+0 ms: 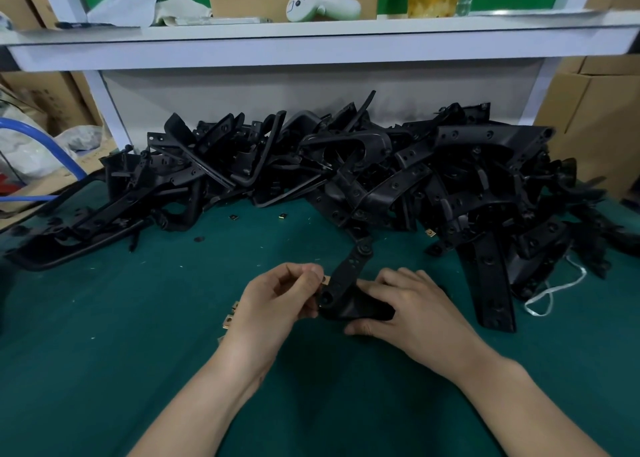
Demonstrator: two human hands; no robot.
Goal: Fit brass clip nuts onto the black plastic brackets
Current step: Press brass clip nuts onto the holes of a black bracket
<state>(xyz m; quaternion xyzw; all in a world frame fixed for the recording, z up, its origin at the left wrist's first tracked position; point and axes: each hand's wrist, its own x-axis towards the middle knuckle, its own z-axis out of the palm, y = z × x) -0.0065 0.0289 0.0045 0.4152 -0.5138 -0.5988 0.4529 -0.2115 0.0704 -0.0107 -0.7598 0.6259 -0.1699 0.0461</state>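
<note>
The right hand (408, 307) grips the black bracket (346, 273), whose long axis runs away from the palm toward the far side. The left hand (277, 297) pinches a brass clip nut (326, 278) just beyond its fingertips, at the bracket's left edge.

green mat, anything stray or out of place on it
Yes. Two brass clip nuts lie loose on the green mat near the bracket pile, apart from the spare nuts beside the left hand. A white string trails from the pile's right side.
</note>
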